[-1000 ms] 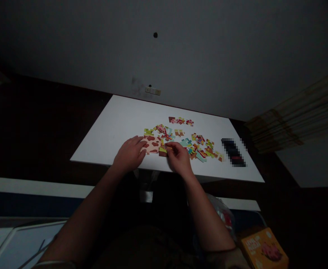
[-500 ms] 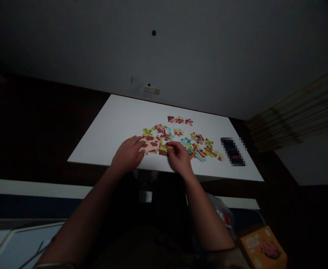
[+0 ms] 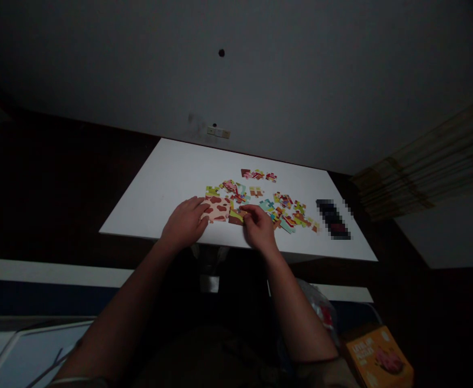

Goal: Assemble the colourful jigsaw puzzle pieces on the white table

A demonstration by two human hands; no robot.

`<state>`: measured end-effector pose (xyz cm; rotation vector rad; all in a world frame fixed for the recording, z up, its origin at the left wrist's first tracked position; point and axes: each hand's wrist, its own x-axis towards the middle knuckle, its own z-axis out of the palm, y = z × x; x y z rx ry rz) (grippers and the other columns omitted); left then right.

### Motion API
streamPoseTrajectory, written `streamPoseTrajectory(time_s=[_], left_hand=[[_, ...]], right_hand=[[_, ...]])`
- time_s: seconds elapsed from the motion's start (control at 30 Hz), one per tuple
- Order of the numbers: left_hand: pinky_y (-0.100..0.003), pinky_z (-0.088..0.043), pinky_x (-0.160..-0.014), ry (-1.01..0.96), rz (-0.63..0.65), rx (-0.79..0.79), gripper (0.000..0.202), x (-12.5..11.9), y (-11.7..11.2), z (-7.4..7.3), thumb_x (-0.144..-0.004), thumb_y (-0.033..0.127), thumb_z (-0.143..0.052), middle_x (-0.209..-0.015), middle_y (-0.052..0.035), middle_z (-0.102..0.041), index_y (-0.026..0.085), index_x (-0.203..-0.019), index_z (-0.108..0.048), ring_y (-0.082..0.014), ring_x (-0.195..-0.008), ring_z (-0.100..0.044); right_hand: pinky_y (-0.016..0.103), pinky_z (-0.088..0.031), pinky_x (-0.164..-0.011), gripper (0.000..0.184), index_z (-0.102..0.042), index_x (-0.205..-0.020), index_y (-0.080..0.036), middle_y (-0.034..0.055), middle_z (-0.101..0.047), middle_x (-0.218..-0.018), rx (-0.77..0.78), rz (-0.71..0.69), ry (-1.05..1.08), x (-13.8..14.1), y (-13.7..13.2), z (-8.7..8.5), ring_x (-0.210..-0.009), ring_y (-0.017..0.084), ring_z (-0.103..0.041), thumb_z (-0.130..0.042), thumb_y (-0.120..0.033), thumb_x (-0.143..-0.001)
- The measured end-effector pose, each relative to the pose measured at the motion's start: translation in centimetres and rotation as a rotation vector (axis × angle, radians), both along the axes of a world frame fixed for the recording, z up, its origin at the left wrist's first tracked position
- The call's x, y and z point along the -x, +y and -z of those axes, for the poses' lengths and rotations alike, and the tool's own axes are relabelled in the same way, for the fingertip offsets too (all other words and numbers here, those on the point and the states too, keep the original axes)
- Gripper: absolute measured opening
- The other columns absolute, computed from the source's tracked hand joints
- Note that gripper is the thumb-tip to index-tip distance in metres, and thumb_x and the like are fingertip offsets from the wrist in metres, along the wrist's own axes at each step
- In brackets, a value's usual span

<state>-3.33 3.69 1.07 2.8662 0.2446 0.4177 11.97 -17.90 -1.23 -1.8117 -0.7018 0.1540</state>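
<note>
My left hand (image 3: 184, 221) holds the left edge of a block of joined puzzle pieces (image 3: 219, 208), pink-beige with brown spots, thumb and fingers pressed on its face. To its right, my right hand (image 3: 259, 226) is closed in a pinch on the right side of a green-and-brown puzzle piece (image 3: 236, 216). That piece lies against the block's right side; whether it is interlocked I cannot tell. Just behind the block are a green puzzle piece (image 3: 212, 191) and a small cluster of pink and green pieces (image 3: 230, 186).
On the white table (image 3: 139, 199), several loose puzzle pieces (image 3: 288, 222) lie to the right of my right hand. More pieces (image 3: 257, 174) lie farther back. A pixelated dark object (image 3: 333, 220) is near the right edge. An orange puzzle box (image 3: 379, 357) stands low at right.
The view has shifted slightly. My right hand and the green-and-brown piece have barely moved; my left hand stays on the spotted block.
</note>
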Motion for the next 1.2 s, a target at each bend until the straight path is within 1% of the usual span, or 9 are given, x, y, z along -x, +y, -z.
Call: streamPoseTrajectory(time_s=[0.2,0.37,0.47,0.6,0.7,0.8,0.93,1.07,1.2], left_hand=[[-0.047,-0.04,-0.125,0.012,0.006,0.001,0.045,0.0,0.0,0.0,-0.104,0.034,-0.044,-0.153,-0.013,-0.06,0.016,-0.14,-0.066,-0.0298,-0.143,-0.053],[-0.047,-0.041,-0.124,0.003,0.006,0.011,0.045,-0.1,0.0,-0.2,-0.104,0.033,-0.045,-0.152,-0.013,-0.06,0.016,-0.139,-0.066,-0.0295,-0.142,-0.054],[-0.044,-0.04,-0.124,-0.001,0.003,0.024,0.045,-0.1,0.0,-0.1,-0.104,0.03,-0.042,-0.152,-0.012,-0.061,0.016,-0.138,-0.068,-0.0278,-0.142,-0.053],[-0.042,-0.037,-0.126,-0.007,-0.008,0.064,0.046,0.0,0.4,0.3,-0.105,0.03,-0.041,-0.153,-0.0118,-0.061,0.016,-0.139,-0.068,-0.0269,-0.145,-0.052],[-0.043,-0.04,-0.123,-0.026,-0.038,0.137,0.044,-0.7,0.7,0.1,-0.105,0.033,-0.045,-0.149,-0.0109,-0.064,0.017,-0.139,-0.068,-0.0266,-0.141,-0.055],[-0.045,-0.043,-0.12,-0.04,-0.04,0.152,0.042,-3.1,0.7,-0.9,-0.102,0.031,-0.052,-0.146,-0.0127,-0.066,0.017,-0.138,-0.068,-0.0283,-0.136,-0.058],[-0.046,-0.044,-0.115,0.002,0.019,0.179,0.049,-8.9,0.5,-2.4,-0.094,0.023,-0.062,-0.145,-0.0184,-0.064,0.012,-0.142,-0.063,-0.0307,-0.132,-0.059],[-0.034,-0.049,-0.102,0.077,0.13,0.218,0.059,-14.5,1.2,-2.8,-0.082,0.01,-0.069,-0.137,-0.015,-0.071,0.013,-0.141,-0.065,-0.0233,-0.116,-0.066],[-0.029,-0.049,-0.094,0.147,0.188,0.244,0.067,-17.3,2.8,-2.8,-0.077,0.002,-0.067,-0.131,-0.0119,-0.074,0.013,-0.143,-0.063,-0.0172,-0.102,-0.066]], right_hand=[[0.049,-0.055,-0.103,0.022,-0.073,-0.113,-0.03,0.0057,-0.078,-0.12,-0.042,-0.019,0.054,0.0,0.0,-0.2,-0.11,0.028,-0.073,-0.062,-0.037,-0.095],[0.047,-0.054,-0.102,0.025,-0.075,-0.111,-0.029,0.0052,-0.079,-0.117,-0.034,-0.018,0.046,0.0,-0.3,-0.7,-0.108,0.027,-0.072,-0.056,-0.042,-0.099],[0.048,-0.055,-0.101,0.024,-0.075,-0.11,-0.029,0.0055,-0.078,-0.117,-0.056,-0.022,0.061,0.0,-0.3,-0.6,-0.107,0.027,-0.072,-0.058,-0.042,-0.099],[0.047,-0.06,-0.095,0.025,-0.073,-0.113,-0.028,0.007,-0.078,-0.116,-0.045,-0.022,0.054,0.2,0.0,-0.2,-0.1,0.027,-0.074,-0.067,-0.037,-0.091],[0.047,-0.06,-0.097,0.032,-0.073,-0.117,-0.028,0.0068,-0.077,-0.117,0.03,-0.026,-0.074,0.5,0.2,-0.1,-0.104,0.027,-0.074,-0.067,-0.029,-0.086],[0.046,-0.059,-0.098,0.035,-0.072,-0.119,-0.028,0.0068,-0.077,-0.118,0.098,-0.037,-0.182,0.9,0.2,-0.2,-0.106,0.027,-0.073,-0.062,-0.024,-0.086],[0.045,-0.059,-0.095,0.034,-0.072,-0.118,-0.029,0.0071,-0.076,-0.116,0.129,-0.025,-0.242,1.2,0.3,-0.7,-0.104,0.028,-0.072,-0.06,-0.022,-0.086],[0.045,-0.059,-0.093,0.035,-0.071,-0.116,-0.029,0.0069,-0.076,-0.113,0.108,-0.037,-0.28,1.3,0.3,-1.0,-0.102,0.028,-0.072,-0.058,-0.019,-0.086],[0.045,-0.058,-0.097,0.035,-0.07,-0.116,-0.031,0.0067,-0.075,-0.114,0.098,-0.046,-0.287,1.1,0.3,-0.9,-0.107,0.027,-0.071,-0.057,-0.017,-0.086]])
